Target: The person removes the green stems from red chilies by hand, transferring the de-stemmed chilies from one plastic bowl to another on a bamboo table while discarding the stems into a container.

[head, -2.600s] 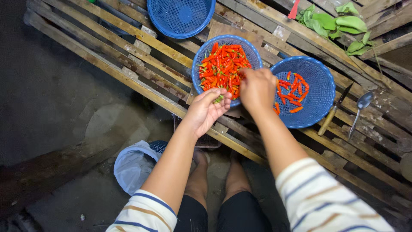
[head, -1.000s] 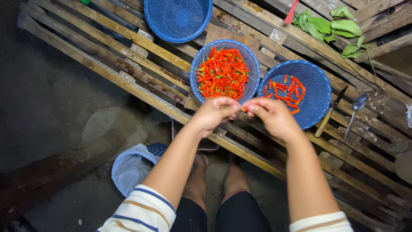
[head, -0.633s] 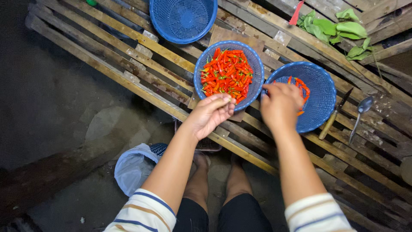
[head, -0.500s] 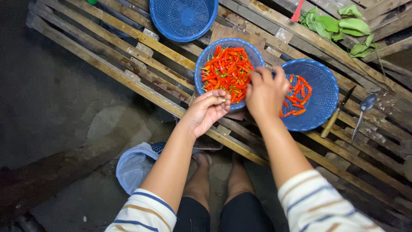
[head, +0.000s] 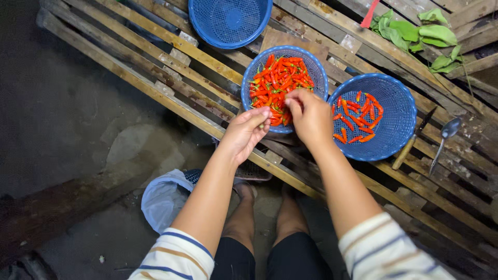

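Right hand (head: pixel 311 116) picks among glossy red chillies (head: pixel 277 80), seemingly green-stemmed.

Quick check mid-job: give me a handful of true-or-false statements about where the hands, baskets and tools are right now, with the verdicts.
1. The right hand reaches into the fuller basket of red chillies. True.
2. The basket on the right is heaped to the rim. False: only a few chillies lie scattered on its bottom.
3. The left hand is beside the near rim of the fuller basket. True.
4. The third blue basket at the top holds green leaves. False: it looks empty; the green leaves lie on the slats at upper right.
5. A knife and a spoon lie right of the baskets. True.
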